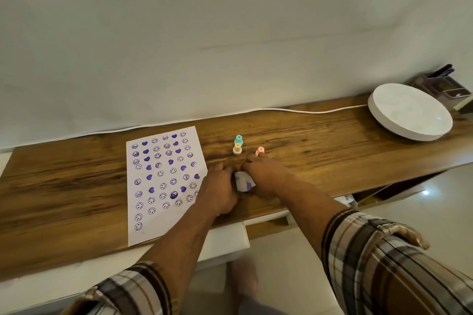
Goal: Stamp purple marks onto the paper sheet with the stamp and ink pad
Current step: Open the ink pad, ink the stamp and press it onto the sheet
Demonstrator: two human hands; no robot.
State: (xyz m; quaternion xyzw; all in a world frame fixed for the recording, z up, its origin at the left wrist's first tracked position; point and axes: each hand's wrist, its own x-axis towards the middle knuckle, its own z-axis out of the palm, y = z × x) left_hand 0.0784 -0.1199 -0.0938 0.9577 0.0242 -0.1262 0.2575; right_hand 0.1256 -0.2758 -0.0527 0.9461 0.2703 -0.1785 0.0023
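Note:
A white paper sheet [163,181] lies on the wooden desk, covered with several purple smiley and heart marks. Just right of it, my left hand [220,190] and my right hand [266,176] close from both sides on a small white ink pad [244,181] smeared with purple. Most of the pad is hidden by my fingers. Beyond my hands stand three small stamps: a teal one [238,139], a beige one [237,149] and a pink one [259,151]. My right fingertips lie close to the pink stamp without holding it.
A round white disc [409,112] sits at the far right with a white cable [294,111] running along the wall. A dark pen organiser [442,84] stands behind the disc. The desk's front edge [268,227] is just below my wrists.

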